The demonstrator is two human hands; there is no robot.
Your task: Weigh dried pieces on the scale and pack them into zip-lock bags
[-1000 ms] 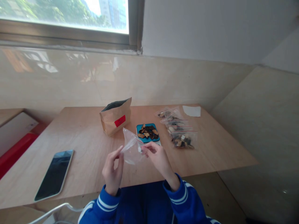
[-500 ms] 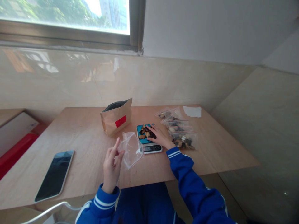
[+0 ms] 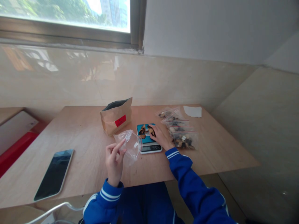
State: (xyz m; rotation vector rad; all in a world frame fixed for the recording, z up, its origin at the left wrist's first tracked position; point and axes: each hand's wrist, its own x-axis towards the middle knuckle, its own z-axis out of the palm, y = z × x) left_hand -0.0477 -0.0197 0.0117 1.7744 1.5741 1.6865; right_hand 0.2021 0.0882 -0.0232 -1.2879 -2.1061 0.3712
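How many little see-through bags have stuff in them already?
3 filled clear plastic zip bags, overlapping in a row right of the blue scale: far, middle, near. More may hide underneath. The left hand holds an empty clear bag.

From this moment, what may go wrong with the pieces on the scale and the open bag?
1. The right hand is gathering dried pieces on the small scale; some could slide off its edge onto the table.
2. The left hand holds the clear bag by one side only, so its mouth may sag and pieces may miss it.
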